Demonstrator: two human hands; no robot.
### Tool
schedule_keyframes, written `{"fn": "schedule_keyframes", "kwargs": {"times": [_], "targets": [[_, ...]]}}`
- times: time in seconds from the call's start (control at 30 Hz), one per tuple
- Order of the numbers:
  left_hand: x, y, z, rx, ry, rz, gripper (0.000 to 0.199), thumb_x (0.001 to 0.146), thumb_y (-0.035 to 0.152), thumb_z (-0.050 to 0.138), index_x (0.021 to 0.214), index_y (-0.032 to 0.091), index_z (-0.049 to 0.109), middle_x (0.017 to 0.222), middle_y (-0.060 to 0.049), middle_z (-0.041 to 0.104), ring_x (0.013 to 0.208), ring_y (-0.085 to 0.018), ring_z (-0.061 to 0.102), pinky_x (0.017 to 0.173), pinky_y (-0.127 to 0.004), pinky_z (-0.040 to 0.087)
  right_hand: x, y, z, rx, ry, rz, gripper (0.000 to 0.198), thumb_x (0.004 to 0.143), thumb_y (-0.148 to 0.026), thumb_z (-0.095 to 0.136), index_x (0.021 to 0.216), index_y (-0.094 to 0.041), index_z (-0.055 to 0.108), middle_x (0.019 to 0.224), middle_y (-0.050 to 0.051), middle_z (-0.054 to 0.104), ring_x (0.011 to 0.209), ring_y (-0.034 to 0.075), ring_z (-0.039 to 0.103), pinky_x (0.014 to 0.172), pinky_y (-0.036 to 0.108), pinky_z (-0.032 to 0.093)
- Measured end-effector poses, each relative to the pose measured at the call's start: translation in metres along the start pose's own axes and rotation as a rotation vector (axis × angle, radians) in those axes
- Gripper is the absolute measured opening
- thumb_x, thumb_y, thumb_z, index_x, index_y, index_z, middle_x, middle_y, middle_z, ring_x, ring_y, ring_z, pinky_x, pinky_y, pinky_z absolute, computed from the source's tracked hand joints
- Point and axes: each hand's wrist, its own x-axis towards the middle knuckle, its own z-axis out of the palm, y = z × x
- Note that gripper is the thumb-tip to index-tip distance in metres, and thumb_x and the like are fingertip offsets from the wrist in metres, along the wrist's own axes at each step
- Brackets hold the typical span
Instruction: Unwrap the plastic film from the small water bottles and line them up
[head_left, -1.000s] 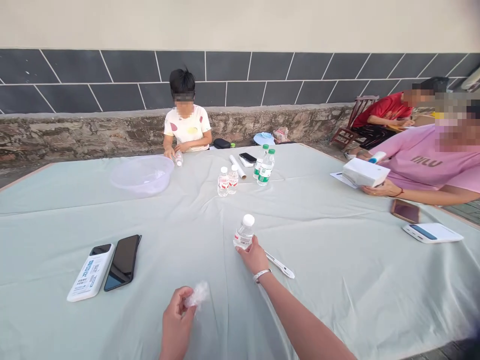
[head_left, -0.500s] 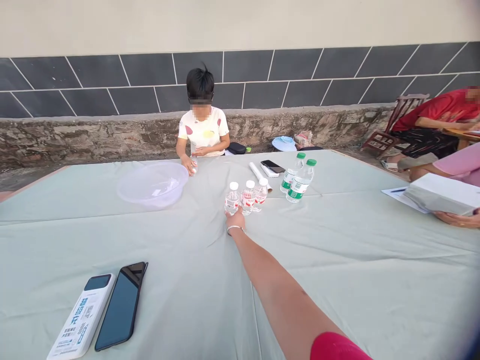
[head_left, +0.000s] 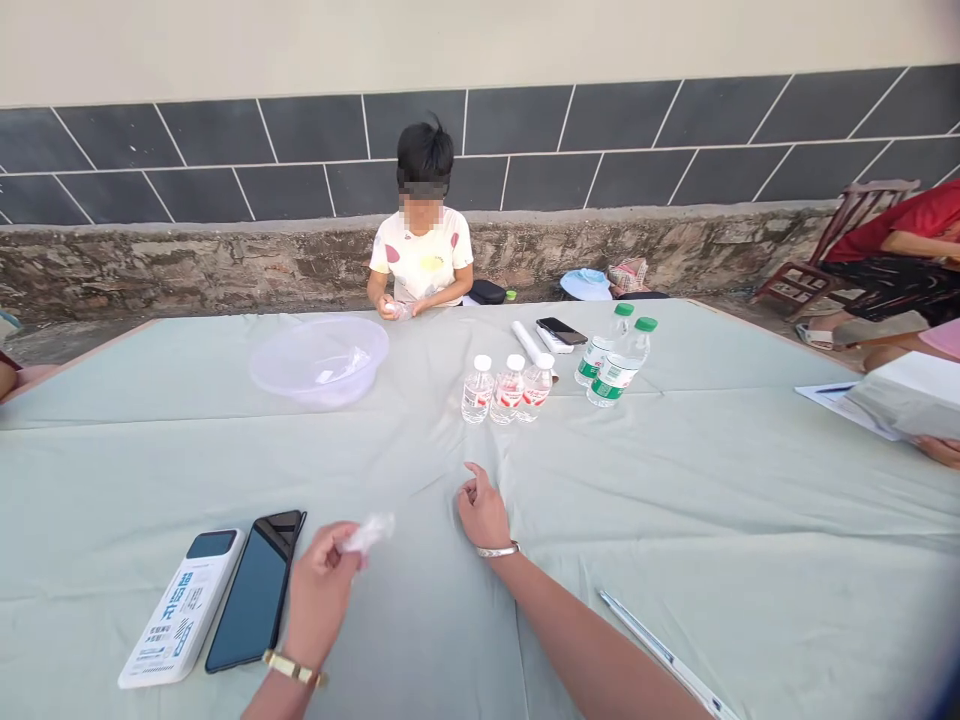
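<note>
- Pinching a crumpled scrap of clear plastic wrap (head_left: 369,532) between thumb and fingertips, the left hand (head_left: 321,590) hangs just above the worktop (head_left: 750,520), near a black phone (head_left: 255,590) and a white power bank (head_left: 182,607).
- Beside it, the right hand (head_left: 484,512) rests on the cloth, fingers loosely curled, holding nothing.
- Straight ahead of the right hand, well apart, three small red-labelled water bottles (head_left: 508,388) stand upright in a row; this hand is the nearer one.
- Farther off stand two green-capped bottles (head_left: 616,365), and to the left a clear plastic basin (head_left: 321,360).
</note>
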Motion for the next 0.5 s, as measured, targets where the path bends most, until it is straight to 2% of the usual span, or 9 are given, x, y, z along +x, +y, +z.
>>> {"fn": "schedule_keyframes", "kwargs": {"times": [0.1,0.17,0.2,0.23,0.27,0.3,0.4,0.43,0.5], "targets": [[0.065,0.062,-0.020,0.053,0.415,0.261,0.031,0.072,0.028,0.052,0.095,0.017,0.069,0.100,-0.004,0.064,0.073,-0.014,0.061,0.071,-0.028,0.052,-0.014,0.003,-0.001,-0.052,-0.052,-0.065,0.050,0.079,-0.015,0.039,0.129,-0.018,0.045,0.085,0.001,0.064,0.070,0.015,0.059,0.067,0.026,0.043],[0.107,0.096,-0.029,0.122,0.725,0.468,0.037,0.080,0.026,0.046,0.109,0.011,0.065,0.115,-0.008,0.056,0.094,-0.018,0.060,0.080,-0.030,0.051,-0.014,0.001,-0.001,-0.088,-0.071,-0.076,0.048,0.079,-0.013,0.039,0.126,-0.018,0.048,0.085,0.001,0.065,0.070,0.015,0.059,0.066,0.025,0.042],[0.128,0.109,-0.032,0.168,0.816,0.557,0.039,0.084,0.025,0.043,0.114,0.008,0.062,0.120,-0.010,0.052,0.106,-0.020,0.056,0.084,-0.030,0.050,-0.014,0.000,-0.002,-0.102,-0.077,-0.077,0.048,0.079,-0.013,0.039,0.125,-0.018,0.049,0.084,0.001,0.065,0.070,0.014,0.059,0.065,0.025,0.041],[0.149,0.118,-0.033,0.218,0.836,0.610,0.041,0.087,0.025,0.040,0.118,0.004,0.058,0.125,-0.011,0.049,0.114,-0.023,0.052,0.087,-0.031,0.048,-0.014,0.000,-0.002,-0.112,-0.081,-0.075,0.047,0.079,-0.012,0.039,0.124,-0.019,0.049,0.084,0.001,0.065,0.070,0.014,0.059,0.065,0.024,0.041],[0.169,0.124,-0.032,0.274,0.794,0.616,0.043,0.089,0.026,0.039,0.121,0.002,0.055,0.129,-0.012,0.046,0.118,-0.025,0.049,0.091,-0.034,0.047,-0.013,0.000,-0.001,-0.117,-0.084,-0.073,0.047,0.078,-0.012,0.039,0.123,-0.019,0.050,0.083,0.001,0.065,0.069,0.014,0.059,0.064,0.024,0.041],[0.188,0.127,-0.031,0.352,0.679,0.574,0.045,0.090,0.029,0.039,0.122,0.001,0.053,0.133,-0.014,0.044,0.121,-0.028,0.047,0.096,-0.039,0.043,-0.014,0.000,-0.001,-0.121,-0.084,-0.069,0.046,0.078,-0.011,0.039,0.122,-0.019,0.050,0.082,0.001,0.065,0.069,0.014,0.058,0.064,0.024,0.041],[0.233,0.121,-0.022,0.599,0.255,0.287,0.058,0.087,0.048,0.042,0.120,0.002,0.054,0.138,-0.021,0.042,0.130,-0.043,0.034,0.101,-0.062,0.026,-0.015,0.002,0.001,-0.135,-0.077,-0.069,0.043,0.077,-0.010,0.040,0.116,-0.019,0.054,0.080,0.001,0.065,0.069,0.015,0.058,0.065,0.024,0.040],[0.240,0.116,-0.020,0.652,0.172,0.228,0.064,0.087,0.053,0.038,0.120,0.001,0.054,0.139,-0.022,0.042,0.131,-0.047,0.028,0.099,-0.067,0.022,-0.016,0.003,0.002,-0.138,-0.075,-0.072,0.041,0.077,-0.010,0.040,0.115,-0.018,0.055,0.080,0.001,0.065,0.069,0.014,0.058,0.065,0.024,0.040],[0.240,0.102,-0.016,0.696,0.130,0.253,0.069,0.089,0.055,0.028,0.122,0.000,0.053,0.140,-0.021,0.041,0.133,-0.049,0.023,0.098,-0.068,0.018,-0.016,0.003,0.003,-0.143,-0.072,-0.077,0.039,0.077,-0.009,0.041,0.112,-0.018,0.057,0.080,0.001,0.065,0.070,0.014,0.058,0.067,0.024,0.040]]}}
